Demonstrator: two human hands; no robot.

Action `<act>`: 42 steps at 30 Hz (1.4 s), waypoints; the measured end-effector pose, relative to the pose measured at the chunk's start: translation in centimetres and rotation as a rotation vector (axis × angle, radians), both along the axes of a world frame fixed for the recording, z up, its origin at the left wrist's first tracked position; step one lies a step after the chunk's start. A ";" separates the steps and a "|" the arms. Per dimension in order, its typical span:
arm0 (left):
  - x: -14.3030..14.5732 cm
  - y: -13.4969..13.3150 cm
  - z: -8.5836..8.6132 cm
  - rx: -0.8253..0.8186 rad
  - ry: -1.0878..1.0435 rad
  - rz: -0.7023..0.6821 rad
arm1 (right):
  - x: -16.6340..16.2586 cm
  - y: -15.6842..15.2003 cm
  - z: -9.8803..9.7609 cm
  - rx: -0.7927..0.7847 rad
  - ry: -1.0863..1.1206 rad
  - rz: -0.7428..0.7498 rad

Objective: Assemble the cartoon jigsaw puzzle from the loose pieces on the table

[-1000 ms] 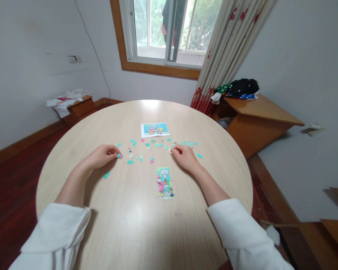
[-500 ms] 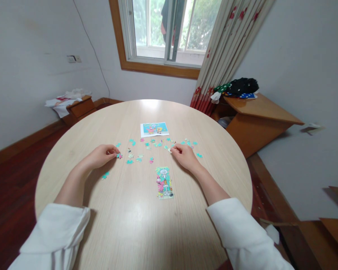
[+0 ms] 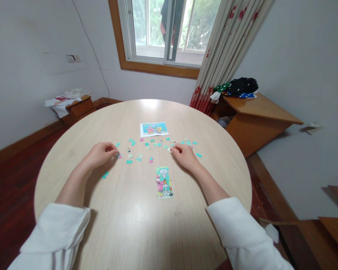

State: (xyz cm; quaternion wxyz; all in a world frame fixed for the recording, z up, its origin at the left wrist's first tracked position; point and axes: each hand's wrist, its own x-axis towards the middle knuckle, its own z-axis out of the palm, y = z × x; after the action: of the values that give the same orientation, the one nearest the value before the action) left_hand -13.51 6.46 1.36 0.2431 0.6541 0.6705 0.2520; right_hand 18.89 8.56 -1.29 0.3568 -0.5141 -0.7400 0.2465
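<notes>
My left hand (image 3: 103, 154) is closed in a pinch at the left end of the scattered pieces. A pink and teal puzzle piece (image 3: 119, 156) shows at its fingertips, partly covered. The fingers of my right hand (image 3: 184, 154) are curled together, with a pale green puzzle piece (image 3: 169, 149) at the thumb and fingertip. Between the hands lie several loose pieces, among them a pink one (image 3: 151, 160) and a teal one (image 3: 129, 162). Nearer to me is a joined upright puzzle section (image 3: 165, 183) with cartoon figures.
Behind the pieces lies a printed reference picture (image 3: 154, 129) on the round wooden table (image 3: 124, 232). A lone teal piece (image 3: 105, 175) sits by my left wrist. To the right, a wooden cabinet (image 3: 259, 120) bears dark cloths (image 3: 243, 87).
My left hand has shifted slightly up, and its fingers now cover more of the pink and teal piece. My right hand stays where it was.
</notes>
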 end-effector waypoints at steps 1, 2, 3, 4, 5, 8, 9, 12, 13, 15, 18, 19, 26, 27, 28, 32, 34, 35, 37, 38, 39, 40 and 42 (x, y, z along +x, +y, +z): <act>0.2 0.0 0.0 0.027 0.004 0.025 | 0.0 0.0 0.0 0.000 -0.002 0.000; 0.5 0.0 0.0 0.062 0.008 0.050 | 0.0 0.1 -0.1 0.001 -0.004 0.000; 0.9 -0.1 0.0 0.103 0.014 0.070 | 0.0 0.1 -0.1 0.002 -0.005 0.001; 1.3 -0.2 0.1 0.146 0.019 0.086 | 0.0 0.1 -0.1 0.003 -0.005 0.000; 1.8 -0.2 0.1 0.185 0.020 0.090 | 0.1 0.2 -0.2 0.004 -0.005 -0.002; 3.4 -0.6 0.0 0.240 0.003 0.047 | 0.1 0.2 -0.3 0.008 -0.004 -0.007; 4.0 -0.7 -0.1 0.244 -0.008 0.016 | 0.1 0.3 -0.3 0.010 -0.003 -0.009; 5.6 -1.2 -0.5 0.208 -0.045 -0.130 | 0.1 0.3 -0.4 0.013 -0.001 -0.012; 6.1 -1.3 -0.7 0.198 -0.053 -0.165 | 0.1 0.3 -0.4 0.013 0.000 -0.013; 7.2 -1.6 -1.1 0.188 -0.059 -0.229 | 0.1 0.4 -0.4 0.014 -0.002 -0.010; 8.7 -1.9 -1.7 0.194 -0.040 -0.325 | 0.0 0.4 -0.4 0.008 -0.005 -0.007; 9.1 -1.9 -1.8 0.197 -0.026 -0.322 | 0.0 0.4 -0.4 0.006 -0.005 -0.005; 10.4 -1.7 -2.9 0.211 0.119 -0.275 | -0.2 0.3 -0.2 -0.011 0.010 0.007; 10.4 -1.6 -3.0 0.208 0.122 -0.267 | -0.2 0.3 -0.2 -0.010 0.011 0.005; 10.5 -1.6 -3.1 0.206 0.119 -0.262 | -0.2 0.3 -0.2 -0.008 0.010 0.003; 10.5 -1.4 -3.3 0.195 0.103 -0.294 | -0.1 0.3 -0.3 0.001 0.001 -0.002; 10.5 -1.3 -3.5 0.204 0.105 -0.307 | -0.1 0.4 -0.4 0.001 -0.001 -0.002; 10.5 -1.3 -3.6 0.214 0.105 -0.311 | -0.1 0.4 -0.4 0.000 -0.002 -0.001; 10.5 -1.2 -3.8 0.231 0.100 -0.322 | -0.1 0.4 -0.4 -0.004 -0.003 -0.001; 10.5 -1.2 -3.9 0.238 0.098 -0.329 | -0.1 0.4 -0.4 -0.007 -0.004 -0.002; 10.5 -1.2 -4.0 0.242 0.095 -0.335 | -0.1 0.4 -0.4 -0.007 -0.005 -0.004; 10.5 -1.2 -4.1 0.244 0.093 -0.342 | 0.0 0.4 -0.4 -0.005 -0.007 -0.004; 10.5 -1.2 -4.2 0.242 0.099 -0.353 | 0.0 0.4 -0.4 -0.001 -0.011 -0.001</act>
State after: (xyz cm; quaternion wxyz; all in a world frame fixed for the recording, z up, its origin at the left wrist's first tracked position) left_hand -3.01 5.27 -2.83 0.1700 0.7975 0.5212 0.2519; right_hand 18.90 8.95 -1.70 0.3525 -0.5158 -0.7417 0.2440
